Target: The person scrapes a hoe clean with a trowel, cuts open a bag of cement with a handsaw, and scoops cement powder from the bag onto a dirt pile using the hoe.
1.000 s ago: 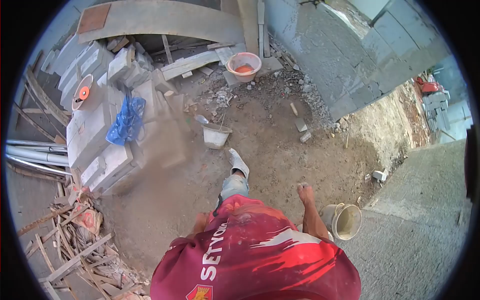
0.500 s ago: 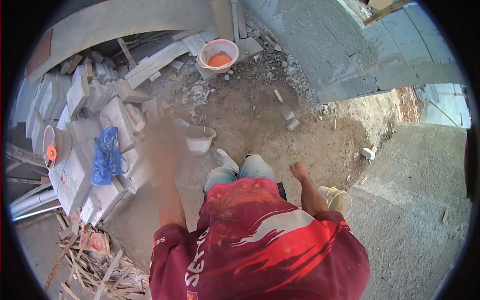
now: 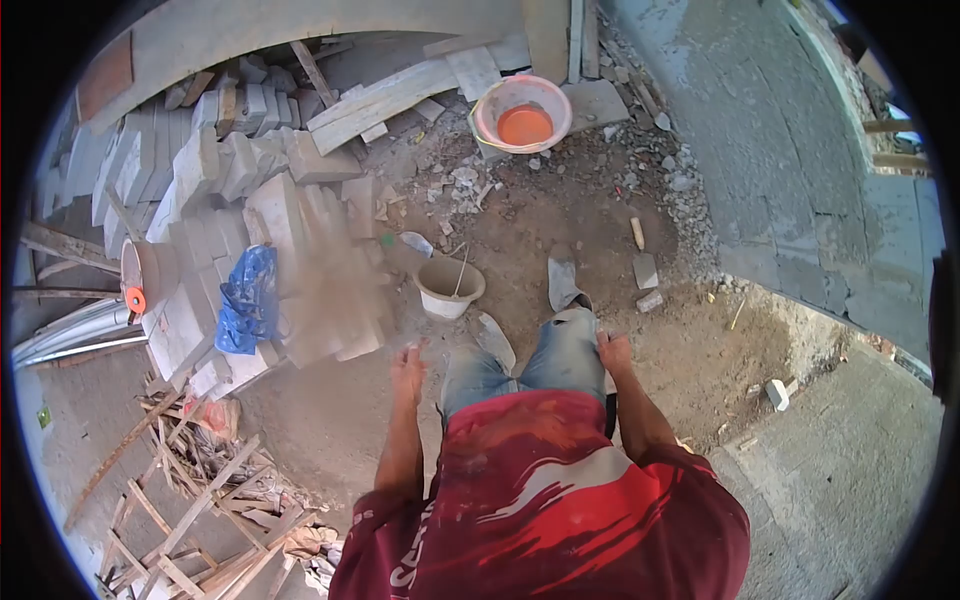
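My left hand [image 3: 408, 372] hangs beside my left thigh with its fingers loosely apart and nothing visible in it. Nearest to it stands a pale bucket [image 3: 445, 306] with a thin stick or handle across its rim. Against my right thigh, near the knee, is my right hand [image 3: 614, 354], its fingers loosely bent and no object showing in it. Ahead of it on the dirt lies a trowel [image 3: 646, 270] with a wooden handle, a small block [image 3: 650, 301] close to its blade. A blurred patch hides part of the stacked blocks on the left.
Stacked light blocks [image 3: 187, 330] fill the left side, with a blue plastic bag [image 3: 247, 305] and a bucket [image 3: 160, 270] there. An orange-bottomed basin [image 3: 487, 124] stands ahead by rubble. Scrap wood [image 3: 200, 525] lies lower left. A concrete slab [image 3: 820, 450] borders the right.
My left hand has come back from beside the blocks to my thigh. My right hand has moved in against my right leg. My right foot now shows ahead, and the view has shifted.
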The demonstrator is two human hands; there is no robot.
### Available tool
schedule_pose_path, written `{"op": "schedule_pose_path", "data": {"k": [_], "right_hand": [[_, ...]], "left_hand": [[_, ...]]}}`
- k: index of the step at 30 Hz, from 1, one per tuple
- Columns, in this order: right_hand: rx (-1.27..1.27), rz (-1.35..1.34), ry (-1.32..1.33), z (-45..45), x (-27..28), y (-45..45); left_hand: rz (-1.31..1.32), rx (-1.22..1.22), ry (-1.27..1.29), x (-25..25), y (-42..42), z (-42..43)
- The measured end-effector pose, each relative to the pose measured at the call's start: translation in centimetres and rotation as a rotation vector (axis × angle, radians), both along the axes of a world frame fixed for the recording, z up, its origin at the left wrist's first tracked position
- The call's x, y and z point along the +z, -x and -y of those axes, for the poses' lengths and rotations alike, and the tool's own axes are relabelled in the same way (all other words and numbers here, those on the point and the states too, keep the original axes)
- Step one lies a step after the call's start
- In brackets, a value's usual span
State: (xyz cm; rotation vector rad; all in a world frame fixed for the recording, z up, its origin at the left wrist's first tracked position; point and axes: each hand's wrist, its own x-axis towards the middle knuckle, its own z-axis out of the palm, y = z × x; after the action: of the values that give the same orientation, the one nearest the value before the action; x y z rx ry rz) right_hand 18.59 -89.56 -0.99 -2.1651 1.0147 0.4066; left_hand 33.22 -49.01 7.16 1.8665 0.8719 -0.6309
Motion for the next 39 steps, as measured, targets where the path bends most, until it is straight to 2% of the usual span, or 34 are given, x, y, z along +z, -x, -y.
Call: {"op": "schedule_pose_path", "data": {"k": [1, 2, 4, 5, 7, 8, 10, 11, 13, 15, 17, 18, 20, 21, 22, 23, 24, 26, 27, 29, 31, 32, 34, 36, 39], "right_hand": [[0.038, -0.032, 0.046, 0.7, -1.9, -0.7], [0.052, -0.01, 0.009, 1.1, -2.9, -2.4], [0.143, -0.054, -0.038, 2.4, -2.8, -7.0], [0.217, -0.104, -0.044, 3.1, -3.1, -9.8], [0.194, -0.124, -0.229, 3.1, -4.2, -14.5], [0.21, -0.144, -0.244, 2.5, -6.3, -15.9], [0.322, -0.341, -0.345, 0.6, -10.7, -17.9], [0.322, -0.354, -0.446, -0.9, -13.2, -18.5], [0.331, -0.372, -0.606, -4.6, -15.2, -21.2], [0.36, -0.398, -0.683, -8.8, -16.8, -23.6], [0.224, -0.312, -0.727, -13.0, -19.9, -24.5], [0.239, -0.331, -0.744, -14.8, -20.2, -25.2], [-0.125, -0.39, -0.864, -17.8, -20.7, -27.0], [-0.123, -0.395, -0.877, -19.6, -21.9, -27.0], [-0.237, -0.344, -0.812, -21.4, -22.8, -26.8], [-0.349, -0.287, -0.739, -22.4, -22.8, -27.5], [-0.35, -0.286, -0.742, -22.9, -22.8, -27.7], [-0.545, -0.332, -0.999, -23.0, -22.0, -27.9], [-0.532, -0.335, -0.996, -22.8, -21.3, -28.0], [-0.392, -0.334, -1.124, -22.4, -19.7, -28.0], [-0.359, -0.267, -1.151, -21.7, -17.9, -27.3], [-0.34, -0.199, -1.178, -21.1, -16.8, -27.0], [-0.328, -0.141, -1.107, -19.2, -13.8, -26.9], [-0.31, -0.07, -1.038, -16.8, -12.5, -26.8], [-0.375, 0.058, -0.943, -12.2, -15.4, -25.2]], "left_hand": [[-0.034, 0.251, 0.019, 0.9, -0.6, 0.4], [-0.043, 0.243, -0.02, 1.7, -2.7, -0.3], [0.144, 0.46, -0.196, 3.5, -5.9, -0.9], [0.236, 0.486, -0.265, 3.3, -8.1, -2.2], [0.437, 0.551, -0.386, 4.0, -13.2, -5.3], [0.338, 0.094, -0.721, 2.4, -13.5, -11.9], [0.468, 0.114, -0.586, 3.5, -18.3, -12.1], [0.308, 0.434, -0.466, 7.1, -22.1, -5.5], [0.279, -0.056, -0.621, 2.8, -22.3, -11.3], [0.252, -0.072, -0.674, 1.3, -22.8, -12.6], [0.213, -0.086, -0.734, 1.3, -22.4, -13.0], [0.222, -0.069, -0.733, 1.8, -21.9, -12.1], [0.209, -0.094, -0.803, 2.0, -20.6, -12.6], [0.205, -0.095, -0.816, 2.6, -20.5, -11.6], [0.199, 0.089, -0.753, 3.1, -20.1, -10.2], [0.198, 0.273, -0.679, 3.7, -20.2, -9.3], [0.221, 0.091, -0.706, 3.8, -19.4, -10.1], [0.252, 0.16, -0.717, 3.5, -18.9, -10.7], [0.279, 0.229, -0.725, 3.4, -18.4, -10.8], [0.305, 0.233, -0.746, 3.2, -18.2, -11.1], [0.337, 0.236, -0.763, 2.9, -18.3, -10.9], [0.379, 0.12, -0.861, 2.7, -18.5, -10.4], [0.448, -0.089, -1.012, 2.3, -17.8, -10.5], [0.424, -0.06, -1.043, 2.2, -17.5, -8.2], [0.421, -0.009, -1.023, 2.6, -16.7, -5.0]]}}
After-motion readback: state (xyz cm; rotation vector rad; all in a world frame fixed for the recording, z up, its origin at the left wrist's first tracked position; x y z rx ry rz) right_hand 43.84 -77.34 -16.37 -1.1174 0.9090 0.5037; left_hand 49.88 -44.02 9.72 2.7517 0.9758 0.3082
